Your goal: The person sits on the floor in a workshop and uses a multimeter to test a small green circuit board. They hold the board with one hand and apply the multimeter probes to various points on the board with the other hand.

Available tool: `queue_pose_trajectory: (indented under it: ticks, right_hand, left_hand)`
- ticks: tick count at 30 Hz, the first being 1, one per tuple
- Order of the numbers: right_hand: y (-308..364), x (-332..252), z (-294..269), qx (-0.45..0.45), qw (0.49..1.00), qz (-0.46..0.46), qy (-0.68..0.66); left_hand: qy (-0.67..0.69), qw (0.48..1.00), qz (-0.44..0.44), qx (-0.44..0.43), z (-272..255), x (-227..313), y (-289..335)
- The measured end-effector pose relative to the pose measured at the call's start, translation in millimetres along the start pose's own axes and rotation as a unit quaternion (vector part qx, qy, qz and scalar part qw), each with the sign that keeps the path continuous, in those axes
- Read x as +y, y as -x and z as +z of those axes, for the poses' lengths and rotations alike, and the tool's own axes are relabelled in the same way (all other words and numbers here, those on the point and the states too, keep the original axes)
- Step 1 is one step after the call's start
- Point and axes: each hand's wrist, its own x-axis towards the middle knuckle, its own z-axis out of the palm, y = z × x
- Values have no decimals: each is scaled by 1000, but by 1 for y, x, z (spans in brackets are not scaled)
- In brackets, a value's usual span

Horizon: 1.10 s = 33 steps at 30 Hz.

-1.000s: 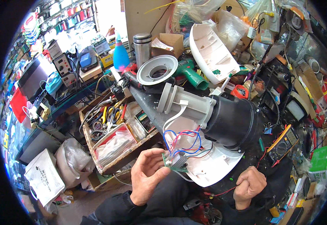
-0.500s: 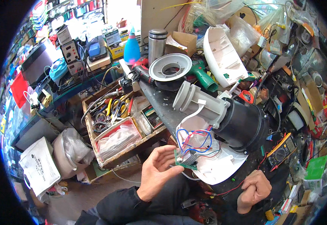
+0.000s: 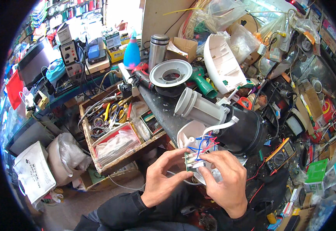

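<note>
My left hand (image 3: 162, 179) and my right hand (image 3: 224, 181) both pinch a small green circuit board (image 3: 193, 161) between their fingertips. Blue, red and white wires (image 3: 202, 144) run from the board up into a disassembled appliance: a black drum-shaped motor housing (image 3: 245, 131) with a grey ribbed tube (image 3: 200, 107) and a white plastic shell (image 3: 189, 133) under it. The appliance lies on a dark workbench (image 3: 156, 106) just beyond my hands.
A grey funnel ring (image 3: 171, 73), a green drill (image 3: 200, 82), a white curved casing (image 3: 222, 65), a steel flask (image 3: 158, 46) and a blue spray bottle (image 3: 131, 54) crowd the bench's far side. A wooden tool drawer (image 3: 112, 131) stands left; a yellow multimeter (image 3: 281, 154) lies right.
My right hand has come up from my lap and now grips the circuit board together with my left hand. The view has shifted slightly, with the appliance lower in the picture.
</note>
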Motion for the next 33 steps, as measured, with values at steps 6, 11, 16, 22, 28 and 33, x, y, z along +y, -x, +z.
queue_pose_trajectory:
  ticks: [6, 11, 16, 22, 28, 33]
  right_hand:
    - [-2, 3, 0, -24, 999, 26, -10]
    - [-3, 0, 0, -23, 998, 53, -28]
    - [-7, 2, -3, -21, 998, 55, -18]
    - [-8, 5, 1, 1, 998, 54, -30]
    - [-4, 3, -3, 40, 999, 20, -12]
    - [2, 3, -4, 35, 999, 29, 16]
  left_hand:
    - [-46, 999, 28, 2, 0, -6, -1]
    - [-85, 996, 37, 0, -1, -6, -1]
    - [-77, 996, 41, -4, -2, -5, -4]
    - [-62, 997, 39, -9, -2, -2, -4]
    - [-45, 998, 31, 0, -3, -3, -4]
    - [-52, 998, 35, -9, -3, -2, -5]
